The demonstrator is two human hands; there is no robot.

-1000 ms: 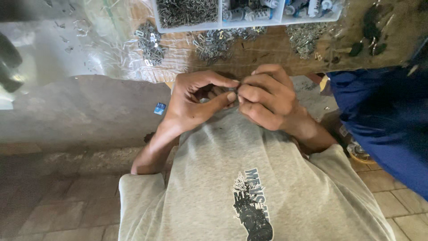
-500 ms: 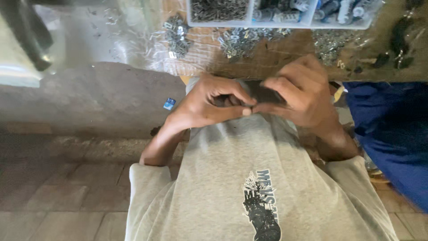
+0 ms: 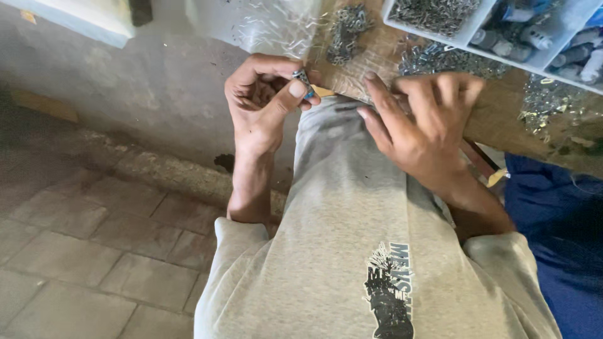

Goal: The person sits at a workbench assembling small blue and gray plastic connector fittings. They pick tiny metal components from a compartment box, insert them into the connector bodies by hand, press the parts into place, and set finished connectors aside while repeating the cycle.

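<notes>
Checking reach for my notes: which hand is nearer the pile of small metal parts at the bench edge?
Left. The left hand sits just below-left of the pile of small metal parts; the right hand lies farther off, below-right.

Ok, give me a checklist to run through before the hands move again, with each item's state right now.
1. Left hand pinching the small metal part between thumb and fingers: ok.
2. Right hand free, fingers spread at the wooden bench edge: ok.
3. Piles of small metal pieces on the bench within the hands' area: ok.
4. White sorting tray sits on the bench: ok.
5. Part fully assembled: cannot tell, too small.
</notes>
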